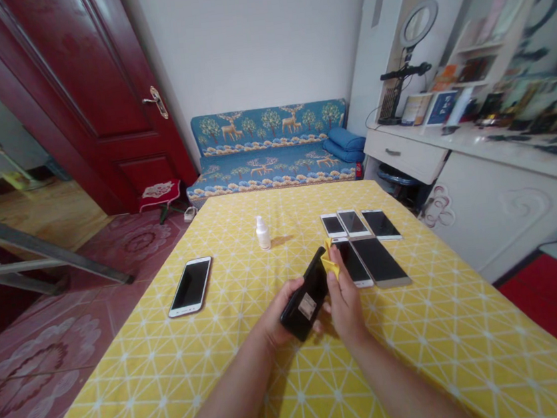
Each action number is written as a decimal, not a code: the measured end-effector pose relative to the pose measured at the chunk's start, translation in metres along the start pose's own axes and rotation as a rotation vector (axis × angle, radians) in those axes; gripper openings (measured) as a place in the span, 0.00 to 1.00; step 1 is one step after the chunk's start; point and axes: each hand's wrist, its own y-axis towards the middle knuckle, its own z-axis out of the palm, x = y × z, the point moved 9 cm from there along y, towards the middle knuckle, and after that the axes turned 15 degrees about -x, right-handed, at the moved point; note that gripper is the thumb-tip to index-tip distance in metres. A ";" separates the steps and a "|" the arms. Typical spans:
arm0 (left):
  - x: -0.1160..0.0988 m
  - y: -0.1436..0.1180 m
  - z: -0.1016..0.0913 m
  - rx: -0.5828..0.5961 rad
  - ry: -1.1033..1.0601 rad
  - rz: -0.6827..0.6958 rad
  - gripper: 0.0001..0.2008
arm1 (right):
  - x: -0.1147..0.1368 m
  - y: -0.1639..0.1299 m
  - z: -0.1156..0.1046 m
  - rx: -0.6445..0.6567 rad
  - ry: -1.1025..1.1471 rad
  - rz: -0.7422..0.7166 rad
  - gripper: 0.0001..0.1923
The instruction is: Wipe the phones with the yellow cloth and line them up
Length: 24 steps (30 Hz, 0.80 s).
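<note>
My left hand (281, 313) is closed around the lower left side of a black smartphone (312, 285). The phone is tilted above the table, and a pale label shows on its dark surface. In my right hand (345, 298) is a small yellow cloth (330, 262), pinched against the phone's upper right edge. Just beyond, partly covered by my right hand, lies a white-edged phone (356, 264). Beside it rests a larger phone with a gold-coloured edge (380, 261).
Behind these lie a small white phone (333, 225), another white phone (353, 222) and a dark-screened phone (381, 223). A white spray bottle (262, 233) stands mid-table. One white phone (190, 286) lies at the left. A yellow patterned tablecloth (177, 381) covers the table.
</note>
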 end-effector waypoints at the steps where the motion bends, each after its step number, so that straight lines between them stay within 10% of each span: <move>1: 0.001 0.001 -0.001 -0.017 0.006 0.000 0.20 | 0.001 0.000 0.001 0.022 -0.017 -0.006 0.25; 24: -0.023 0.009 -0.032 -0.371 -0.189 0.216 0.20 | 0.051 -0.035 0.039 0.513 -0.017 -0.376 0.25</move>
